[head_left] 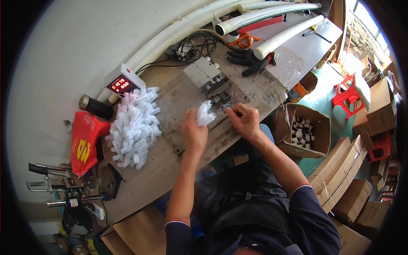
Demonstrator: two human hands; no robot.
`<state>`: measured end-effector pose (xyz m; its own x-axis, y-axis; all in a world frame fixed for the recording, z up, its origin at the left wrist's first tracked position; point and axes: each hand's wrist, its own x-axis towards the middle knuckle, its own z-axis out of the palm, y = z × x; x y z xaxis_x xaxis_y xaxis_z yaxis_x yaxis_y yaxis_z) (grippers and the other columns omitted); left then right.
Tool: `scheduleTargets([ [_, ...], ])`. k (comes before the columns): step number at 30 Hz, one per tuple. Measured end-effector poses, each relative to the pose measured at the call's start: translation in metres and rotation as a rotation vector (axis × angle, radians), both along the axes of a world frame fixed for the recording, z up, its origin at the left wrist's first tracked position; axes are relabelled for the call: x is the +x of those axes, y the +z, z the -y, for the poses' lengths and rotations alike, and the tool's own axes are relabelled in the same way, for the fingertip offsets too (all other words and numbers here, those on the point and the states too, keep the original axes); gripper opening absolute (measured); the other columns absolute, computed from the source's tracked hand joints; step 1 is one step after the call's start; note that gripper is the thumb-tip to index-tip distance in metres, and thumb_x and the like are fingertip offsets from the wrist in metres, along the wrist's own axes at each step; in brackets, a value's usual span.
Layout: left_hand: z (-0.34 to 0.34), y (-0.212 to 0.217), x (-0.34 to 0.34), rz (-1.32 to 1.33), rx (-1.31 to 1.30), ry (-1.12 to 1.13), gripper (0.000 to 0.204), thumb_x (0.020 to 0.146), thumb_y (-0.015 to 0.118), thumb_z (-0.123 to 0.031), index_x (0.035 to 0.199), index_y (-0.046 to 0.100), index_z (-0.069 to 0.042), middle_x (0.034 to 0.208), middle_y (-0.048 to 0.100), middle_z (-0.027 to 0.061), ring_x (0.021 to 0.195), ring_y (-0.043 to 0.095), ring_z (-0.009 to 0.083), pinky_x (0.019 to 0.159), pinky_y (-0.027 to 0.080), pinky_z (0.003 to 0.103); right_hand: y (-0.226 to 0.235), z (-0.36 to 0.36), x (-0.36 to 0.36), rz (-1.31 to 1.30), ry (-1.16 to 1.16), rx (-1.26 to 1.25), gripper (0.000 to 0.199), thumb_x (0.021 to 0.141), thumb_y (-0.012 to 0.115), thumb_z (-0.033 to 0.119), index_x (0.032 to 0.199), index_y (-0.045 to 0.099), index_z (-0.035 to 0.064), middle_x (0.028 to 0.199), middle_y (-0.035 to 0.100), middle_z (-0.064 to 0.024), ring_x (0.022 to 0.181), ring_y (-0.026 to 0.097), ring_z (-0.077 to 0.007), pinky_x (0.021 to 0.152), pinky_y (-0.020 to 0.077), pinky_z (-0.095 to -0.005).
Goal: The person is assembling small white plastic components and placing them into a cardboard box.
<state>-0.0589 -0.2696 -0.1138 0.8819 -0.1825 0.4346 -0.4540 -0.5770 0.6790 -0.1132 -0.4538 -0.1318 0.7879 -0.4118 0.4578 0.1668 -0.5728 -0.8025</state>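
Observation:
My left hand (194,131) is closed around a small bunch of white bristled brush pieces (205,114), held up at the near side of a small grey metal machine (203,76). To its right, my right hand (246,121) has thumb and forefinger pinched together close to the machine's dark jaw (222,97). Whatever sits between those fingertips is too small to make out. Fine clear bristles lie scattered around the jaw. A large heap of similar white brush pieces (135,127) covers the bench left of my left hand.
Behind the heap stands a box with a red digital display (121,83). A red bag (87,142) and a dark cylinder (95,106) lie left. Black gloves (246,59), cables (197,46) and long white tubes (289,36) occupy the back. A carton (304,148) of black-and-white pieces stands right.

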Motion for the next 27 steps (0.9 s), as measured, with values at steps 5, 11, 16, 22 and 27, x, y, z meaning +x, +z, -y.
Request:
scheduleTargets([
  [5,0.012,-0.002,0.006,0.067,0.103,-0.06,0.04,0.072,0.066,0.007,0.11,0.064,-0.007,0.1,0.066,0.0149,0.094,0.066,0.0402,0.08,0.052,0.048,-0.001,0.0,0.001,-0.017,0.01,0.018,0.022,0.086,0.079,0.019,0.076,0.068,0.0023,0.07,0.067,-0.0151,0.06,0.067,-0.0278,0.055,0.0509,-0.0359],
  [11,0.013,0.001,0.002,0.158,0.322,-0.132,0.046,0.07,0.07,0.005,0.114,0.061,-0.007,0.108,0.064,0.0137,0.1,0.065,0.0377,0.079,0.054,0.047,-0.001,0.0,0.001,-0.009,0.019,0.08,0.022,0.086,0.079,0.019,0.077,0.069,0.0018,0.071,0.067,-0.0156,0.06,0.066,-0.0278,0.057,0.0507,-0.0365],
  [16,-0.006,0.005,-0.011,0.246,0.388,-0.075,0.047,0.07,0.069,0.006,0.114,0.06,-0.007,0.11,0.063,0.0116,0.103,0.065,0.0355,0.081,0.055,0.044,-0.002,0.003,-0.002,0.006,0.017,0.069,0.015,0.086,0.078,0.016,0.084,0.07,0.0029,0.072,0.067,-0.013,0.062,0.066,-0.0258,0.059,0.0511,-0.0349],
  [22,-0.022,0.007,-0.028,0.381,0.277,-0.138,0.044,0.073,0.07,0.01,0.114,0.062,-0.004,0.108,0.065,0.0132,0.101,0.066,0.0362,0.085,0.055,0.044,0.006,0.005,-0.003,0.129,0.248,0.166,0.026,0.082,0.073,0.003,0.108,0.071,0.0028,0.085,0.067,-0.0089,0.074,0.065,-0.0209,0.067,0.0522,-0.0324],
  [27,-0.016,0.004,-0.03,0.422,0.212,-0.183,0.038,0.077,0.073,0.005,0.112,0.063,-0.004,0.106,0.066,0.0136,0.1,0.066,0.036,0.087,0.055,0.045,0.0,0.009,-0.003,0.157,0.355,0.137,0.026,0.082,0.071,-0.001,0.107,0.071,-0.0008,0.09,0.068,-0.0116,0.078,0.066,-0.0228,0.069,0.052,-0.0326],
])
